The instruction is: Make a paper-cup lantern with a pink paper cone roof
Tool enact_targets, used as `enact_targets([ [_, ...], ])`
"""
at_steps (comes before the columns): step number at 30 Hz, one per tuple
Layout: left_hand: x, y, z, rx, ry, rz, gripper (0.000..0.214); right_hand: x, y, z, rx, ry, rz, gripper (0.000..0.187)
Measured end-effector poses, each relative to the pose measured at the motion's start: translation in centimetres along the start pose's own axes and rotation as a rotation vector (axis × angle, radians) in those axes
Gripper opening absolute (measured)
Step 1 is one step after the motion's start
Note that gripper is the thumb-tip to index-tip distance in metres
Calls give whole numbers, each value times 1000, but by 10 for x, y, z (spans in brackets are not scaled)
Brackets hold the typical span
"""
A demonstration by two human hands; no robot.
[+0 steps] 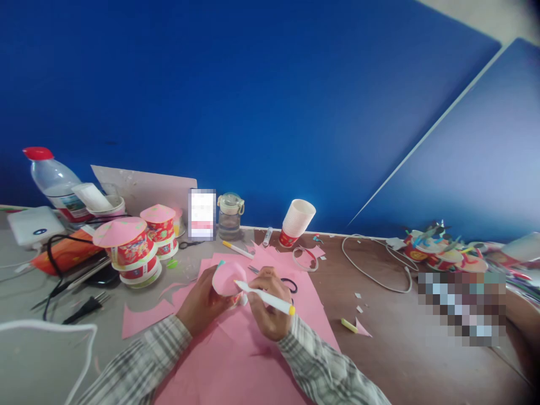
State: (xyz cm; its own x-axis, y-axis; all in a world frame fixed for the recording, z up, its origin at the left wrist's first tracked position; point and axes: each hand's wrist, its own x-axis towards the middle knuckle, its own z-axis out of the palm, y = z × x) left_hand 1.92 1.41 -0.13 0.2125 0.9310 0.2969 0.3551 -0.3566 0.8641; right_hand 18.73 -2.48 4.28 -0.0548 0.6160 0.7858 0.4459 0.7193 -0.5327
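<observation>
My left hand point(205, 304) is closed around a small paper-cup craft with a round pink paper top point(228, 278), tilted to face me. In my right hand point(272, 312) is a white marker with a yellow end point(274, 302); its tip meets the pink top near the right edge. The cup body under the top is mostly hidden by my fingers. Below both hands lie sheets of pink paper point(253, 365). Just beyond my right hand, the black-handled scissors point(289, 285) rest on the paper, partly covered.
Finished-looking cup crafts with pink cone tops point(126, 247) stand at left. Behind are a lidded glass jar point(230, 216) and a stack of paper cups point(297, 222). A yellow-capped marker point(237, 249), a white cable point(371, 281) and paper scraps lie about. Another person's arm point(521, 318) shows at right.
</observation>
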Motion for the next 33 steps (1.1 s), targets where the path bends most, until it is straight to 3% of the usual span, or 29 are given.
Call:
enact_targets([
  [33, -1, -2, 1, 9, 12, 17, 61, -2, 2, 3, -81, -12, -20, 7],
])
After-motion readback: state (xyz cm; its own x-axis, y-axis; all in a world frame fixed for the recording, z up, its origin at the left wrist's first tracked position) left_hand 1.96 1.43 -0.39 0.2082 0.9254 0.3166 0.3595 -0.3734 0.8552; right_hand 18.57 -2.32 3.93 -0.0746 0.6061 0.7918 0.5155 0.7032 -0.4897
